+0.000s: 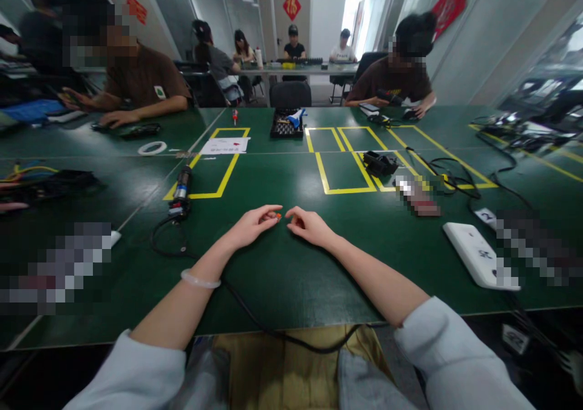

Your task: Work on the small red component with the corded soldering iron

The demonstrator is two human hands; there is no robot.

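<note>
My left hand reaches over the green table with its fingertips pinched on a small orange piece, too small to name. Just to its right, my right hand has curled fingers with a gap between thumb and index, and nothing shows in them. The fingertips of both hands face each other, a short distance apart. A black corded power screwdriver with a blue band lies left of my left hand, its cable looping toward me.
Yellow tape marks rectangles on the green table. A black tray with parts stands at the back. A black component and a white power bank-like box lie to the right. A white ring lies left; co-workers sit across.
</note>
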